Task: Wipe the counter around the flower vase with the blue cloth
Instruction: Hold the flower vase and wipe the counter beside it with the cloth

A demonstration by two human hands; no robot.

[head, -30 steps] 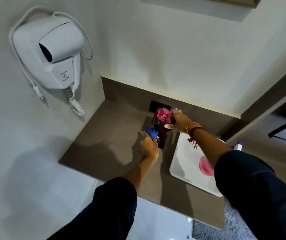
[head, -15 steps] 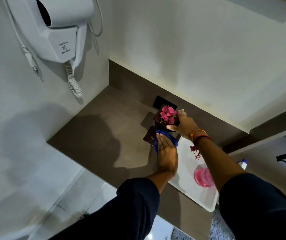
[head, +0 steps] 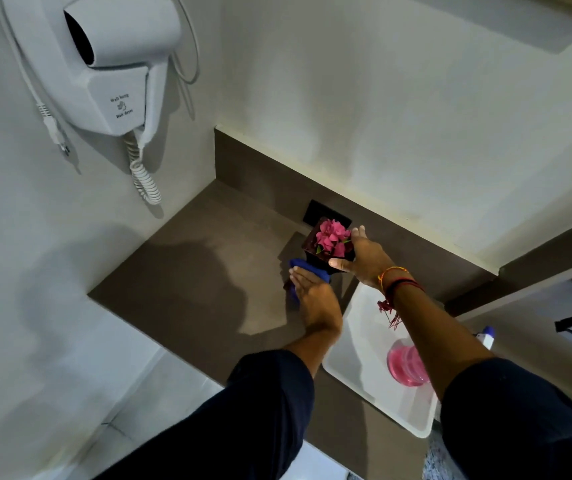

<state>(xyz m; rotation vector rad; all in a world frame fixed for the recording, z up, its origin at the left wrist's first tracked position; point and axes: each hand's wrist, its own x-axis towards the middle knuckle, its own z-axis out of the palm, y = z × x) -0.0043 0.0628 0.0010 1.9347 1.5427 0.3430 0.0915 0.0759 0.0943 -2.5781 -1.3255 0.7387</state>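
Note:
A dark square vase with pink flowers (head: 330, 238) stands near the back of the brown counter (head: 194, 271), in front of a black wall socket. My right hand (head: 364, 256) grips the vase from its right side, thumb at the front. My left hand (head: 314, 299) lies flat, palm down, on the blue cloth (head: 307, 266), pressing it onto the counter right at the vase's front-left foot. Only the cloth's far edge and a bit at the left show beyond my fingers.
A white tray (head: 357, 355) lies to the right of my left hand, with a pink glass (head: 405, 365) on it. A white spray bottle (head: 485, 336) peeks out behind my right arm. A wall-hung hair dryer (head: 118, 64) with a coiled cord hangs above the counter's left end.
My left hand slid the blue cloth from in front of the vase to its front-left, flattening onto it. My right hand kept its hold on the vase. The camera moved nearer.

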